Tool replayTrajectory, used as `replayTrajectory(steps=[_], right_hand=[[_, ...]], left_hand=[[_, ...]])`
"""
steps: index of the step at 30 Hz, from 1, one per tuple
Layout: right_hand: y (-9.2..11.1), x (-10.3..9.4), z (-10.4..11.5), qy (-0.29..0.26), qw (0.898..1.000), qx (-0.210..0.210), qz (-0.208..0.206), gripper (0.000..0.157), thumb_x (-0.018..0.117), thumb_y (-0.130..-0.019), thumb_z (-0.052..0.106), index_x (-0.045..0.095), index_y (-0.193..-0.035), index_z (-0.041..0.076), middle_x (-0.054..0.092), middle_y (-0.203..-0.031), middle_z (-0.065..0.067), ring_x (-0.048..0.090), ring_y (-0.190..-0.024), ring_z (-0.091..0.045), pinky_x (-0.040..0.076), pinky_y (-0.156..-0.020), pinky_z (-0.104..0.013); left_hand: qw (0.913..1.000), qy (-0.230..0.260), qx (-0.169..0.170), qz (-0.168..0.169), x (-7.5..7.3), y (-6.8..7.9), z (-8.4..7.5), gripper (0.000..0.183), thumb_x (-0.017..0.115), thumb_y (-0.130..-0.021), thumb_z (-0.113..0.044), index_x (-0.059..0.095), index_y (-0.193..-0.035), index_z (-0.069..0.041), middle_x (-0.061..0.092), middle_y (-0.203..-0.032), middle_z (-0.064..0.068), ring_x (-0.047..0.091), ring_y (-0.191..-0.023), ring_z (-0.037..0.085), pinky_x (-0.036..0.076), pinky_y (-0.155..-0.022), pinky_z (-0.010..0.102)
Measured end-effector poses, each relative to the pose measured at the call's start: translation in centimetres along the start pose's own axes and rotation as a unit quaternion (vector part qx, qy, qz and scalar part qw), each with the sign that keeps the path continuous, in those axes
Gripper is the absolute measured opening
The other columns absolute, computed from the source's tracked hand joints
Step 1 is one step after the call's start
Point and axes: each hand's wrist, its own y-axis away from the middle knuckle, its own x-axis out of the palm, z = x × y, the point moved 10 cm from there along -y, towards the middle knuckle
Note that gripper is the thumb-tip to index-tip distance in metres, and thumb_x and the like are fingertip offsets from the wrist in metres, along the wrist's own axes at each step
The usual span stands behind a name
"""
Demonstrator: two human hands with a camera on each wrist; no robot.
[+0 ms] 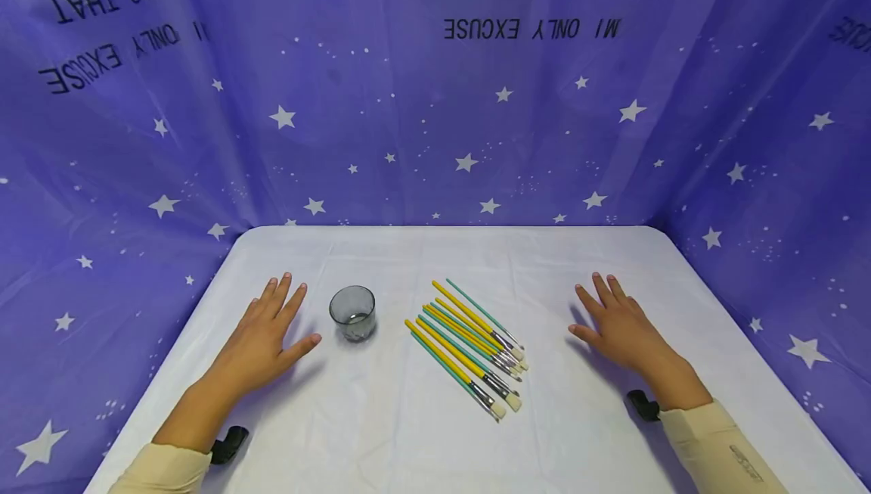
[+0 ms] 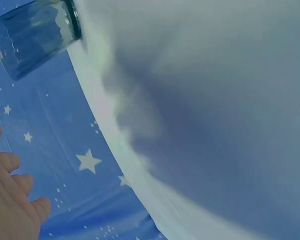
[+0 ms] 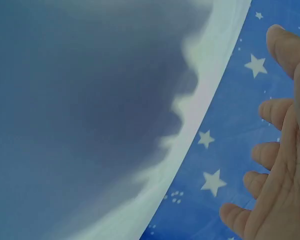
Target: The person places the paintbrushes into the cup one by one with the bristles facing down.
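Note:
In the head view my left hand [image 1: 261,339] hovers over the left of the table, fingers spread and holding nothing. Just right of its thumb stands a small grey-tinted glass [image 1: 352,314], upright, which also shows at the top left of the left wrist view [image 2: 37,37]. A loose row of yellow and green paintbrushes [image 1: 463,346] lies slanted at the middle, bristles toward the lower right. On the right side my right hand [image 1: 622,331] is spread with nothing in it, apart from the brushes. Each hand casts a shadow on the cloth.
A white cloth covers the table [image 1: 340,426], which has rounded far corners. Purple curtains [image 1: 408,100] with white stars and printed words hang behind and on both sides. A black wrist-camera piece [image 1: 229,445] sits at the left wrist, another [image 1: 643,405] at the right.

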Motion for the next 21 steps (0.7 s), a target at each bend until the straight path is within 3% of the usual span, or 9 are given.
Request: replayTrajectory(steps=[4,9,15,21], right_hand=[[-1.9,0.1,1.2,0.008,1.000,-0.016,0.003,0.076,0.059,-0.096,0.050,0.037,-0.152,0.003,0.016,-0.158,-0.031,0.010,-0.145,-0.050,0.019,-0.106,-0.070],[-3.5,0.5,2.9,0.000,0.999,-0.034,0.011,0.076,0.062,-0.096,0.046,0.036,-0.152,0.002,0.017,-0.158,-0.030,0.010,-0.145,-0.050,0.019,-0.109,-0.066],[-5.1,1.3,5.9,-0.024,0.997,-0.069,0.015,0.076,0.064,-0.095,0.046,0.037,-0.152,0.003,0.020,-0.158,-0.028,0.014,-0.145,-0.049,0.022,-0.111,-0.062],[-6.5,2.2,8.6,-0.032,0.994,-0.104,0.020,0.075,0.066,-0.094,0.043,0.038,-0.151,0.004,0.027,-0.156,-0.027,0.027,-0.141,-0.047,0.029,-0.109,-0.058]], left_hand=[[0.9999,0.013,0.003,0.000,0.1,-0.7,-0.5,0.084,0.064,-0.094,-0.049,0.028,-0.156,-0.005,0.015,-0.161,0.024,0.011,-0.147,0.043,0.022,-0.108,0.065],[0.9950,0.095,-0.011,0.031,1.7,-2.6,-1.0,0.088,0.063,-0.094,-0.052,0.020,-0.159,-0.012,0.009,-0.164,0.017,0.015,-0.147,0.043,0.026,-0.108,0.063],[0.9776,0.205,-0.020,0.043,3.6,-4.3,-1.6,0.090,0.069,-0.093,-0.044,0.018,-0.159,-0.010,0.019,-0.161,0.019,0.024,-0.144,0.040,0.024,-0.111,0.060],[0.9577,0.279,-0.041,0.057,5.2,-4.6,-1.9,0.091,0.070,-0.093,-0.039,0.016,-0.159,-0.010,0.030,-0.156,0.021,0.039,-0.136,0.040,0.033,-0.106,0.059]])
